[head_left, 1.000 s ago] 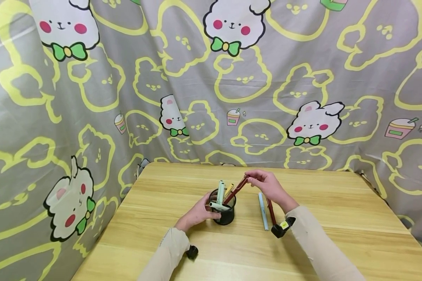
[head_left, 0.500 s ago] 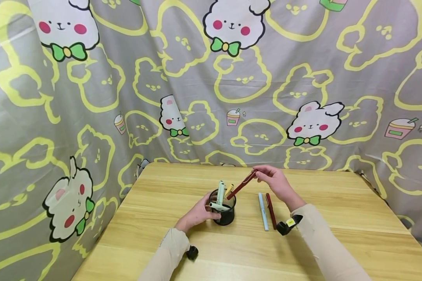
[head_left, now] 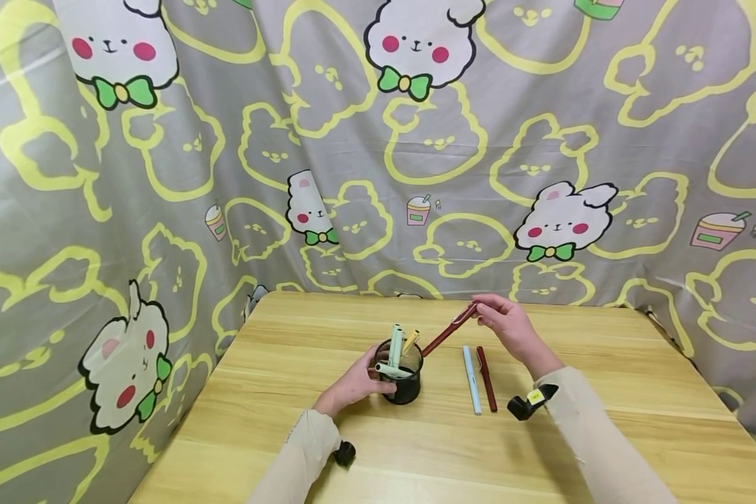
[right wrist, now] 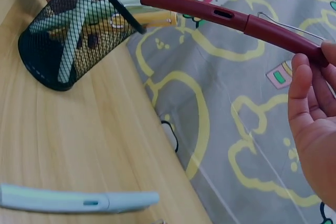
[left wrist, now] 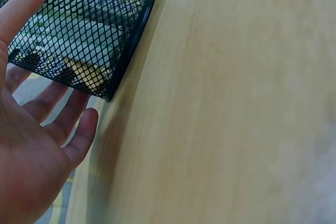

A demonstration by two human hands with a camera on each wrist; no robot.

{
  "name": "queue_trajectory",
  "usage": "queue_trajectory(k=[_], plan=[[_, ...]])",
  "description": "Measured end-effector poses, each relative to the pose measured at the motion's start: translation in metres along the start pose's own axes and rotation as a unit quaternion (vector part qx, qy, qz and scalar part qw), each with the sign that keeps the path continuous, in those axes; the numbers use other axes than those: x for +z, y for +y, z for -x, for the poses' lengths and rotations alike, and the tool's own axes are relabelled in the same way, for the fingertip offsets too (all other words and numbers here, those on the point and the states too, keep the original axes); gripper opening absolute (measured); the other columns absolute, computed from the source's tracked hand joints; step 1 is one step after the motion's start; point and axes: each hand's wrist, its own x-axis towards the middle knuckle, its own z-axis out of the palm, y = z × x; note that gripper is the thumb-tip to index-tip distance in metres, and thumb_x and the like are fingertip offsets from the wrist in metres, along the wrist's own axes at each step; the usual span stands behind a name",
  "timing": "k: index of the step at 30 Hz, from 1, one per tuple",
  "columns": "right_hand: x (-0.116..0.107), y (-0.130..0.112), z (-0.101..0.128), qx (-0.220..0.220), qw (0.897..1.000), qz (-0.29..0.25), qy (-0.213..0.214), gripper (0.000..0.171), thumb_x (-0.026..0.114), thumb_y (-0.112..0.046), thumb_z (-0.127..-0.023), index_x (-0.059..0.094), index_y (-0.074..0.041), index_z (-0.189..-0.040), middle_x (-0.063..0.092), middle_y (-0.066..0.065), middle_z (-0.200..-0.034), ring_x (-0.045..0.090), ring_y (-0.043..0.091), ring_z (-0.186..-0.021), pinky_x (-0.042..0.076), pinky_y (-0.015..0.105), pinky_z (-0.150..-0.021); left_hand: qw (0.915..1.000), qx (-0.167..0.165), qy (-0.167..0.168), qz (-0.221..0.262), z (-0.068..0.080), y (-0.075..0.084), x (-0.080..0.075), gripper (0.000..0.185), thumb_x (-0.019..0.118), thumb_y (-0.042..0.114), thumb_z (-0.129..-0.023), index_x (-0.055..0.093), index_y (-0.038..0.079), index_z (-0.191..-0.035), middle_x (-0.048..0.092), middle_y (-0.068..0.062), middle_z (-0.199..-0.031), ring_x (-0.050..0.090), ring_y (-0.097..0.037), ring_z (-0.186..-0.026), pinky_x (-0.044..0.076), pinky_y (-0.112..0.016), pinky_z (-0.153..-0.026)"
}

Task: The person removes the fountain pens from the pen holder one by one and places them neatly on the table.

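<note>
My left hand [head_left: 353, 383] holds a black mesh pen holder [head_left: 404, 389] upright on the table, thumb and fingers round its sides. Inside it stand pale green pens [head_left: 395, 346] and a yellow pen [head_left: 411, 341]; the left wrist view shows them through the mesh [left wrist: 89, 24]. My right hand [head_left: 510, 332] pinches a dark red fountain pen [head_left: 449, 332] by its clip end. That pen slants down to the left, its lower end beside the holder's rim. In the right wrist view the dark red pen [right wrist: 210, 14] is in the air, outside the holder.
A light blue pen [head_left: 471, 381] and a second dark red pen [head_left: 487, 380] lie side by side on the wooden table [head_left: 277, 329], right of the holder. A patterned grey curtain [head_left: 353, 154] hangs behind the table's far edge and along its left.
My right hand has drawn the dark red pen up and out of the holder, moving to the right. My left hand and the holder have stayed in place.
</note>
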Motion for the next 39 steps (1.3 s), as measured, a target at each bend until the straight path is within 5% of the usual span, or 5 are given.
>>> queue_trajectory(k=[4, 15, 26, 33, 39], plan=[[-0.009, 0.002, 0.003, 0.014, 1.000, -0.027, -0.004, 0.029, 0.049, -0.001, -0.097, 0.072, -0.019, -0.099, 0.067, -0.002, -0.092, 0.061, 0.008, -0.084, 0.050, 0.021, -0.073, 1.0000, -0.004, 0.000, 0.002, 0.000, 0.000, 0.000, 0.084, 0.078, 0.005, -0.076, 0.030, 0.011, -0.145, 0.047, -0.013, -0.130, 0.060, -0.025, -0.099, 0.052, -0.035, -0.080], [-0.035, 0.010, 0.011, 0.061, 0.998, 0.004, -0.002, 0.027, 0.051, -0.004, -0.097, 0.072, -0.021, -0.098, 0.067, -0.003, -0.091, 0.062, 0.007, -0.084, 0.050, 0.021, -0.074, 0.9999, -0.012, 0.005, 0.000, 0.001, 0.001, 0.000, 0.083, 0.078, 0.008, -0.077, 0.031, 0.013, -0.145, 0.050, -0.012, -0.127, 0.059, -0.026, -0.100, 0.052, -0.035, -0.081], [-0.059, 0.017, 0.018, 0.086, 0.996, -0.008, -0.005, 0.024, 0.051, -0.002, -0.096, 0.071, -0.014, -0.102, 0.066, 0.000, -0.091, 0.061, 0.008, -0.083, 0.051, 0.021, -0.076, 0.9999, 0.007, -0.001, -0.015, -0.003, -0.002, -0.003, 0.080, 0.076, 0.000, -0.077, 0.031, 0.003, -0.143, 0.042, -0.021, -0.135, 0.057, -0.029, -0.102, 0.051, -0.034, -0.080], [-0.071, 0.020, 0.024, 0.101, 0.995, 0.008, -0.005, 0.024, 0.048, -0.003, -0.098, 0.069, -0.016, -0.101, 0.066, -0.001, -0.090, 0.060, 0.007, -0.083, 0.050, 0.021, -0.075, 0.9996, 0.004, 0.004, -0.029, -0.002, -0.002, -0.002, 0.081, 0.078, 0.006, -0.077, 0.032, 0.010, -0.144, 0.043, -0.014, -0.137, 0.057, -0.027, -0.103, 0.051, -0.033, -0.081], [-0.079, 0.018, 0.028, 0.117, 0.993, 0.010, -0.026, 0.022, 0.046, -0.003, -0.099, 0.066, -0.007, -0.105, 0.067, 0.000, -0.092, 0.061, 0.008, -0.084, 0.050, 0.021, -0.075, 0.9998, -0.003, 0.003, -0.018, -0.001, 0.002, -0.002, 0.081, 0.077, 0.004, -0.077, 0.032, 0.008, -0.144, 0.044, -0.015, -0.136, 0.057, -0.027, -0.103, 0.051, -0.034, -0.081]])
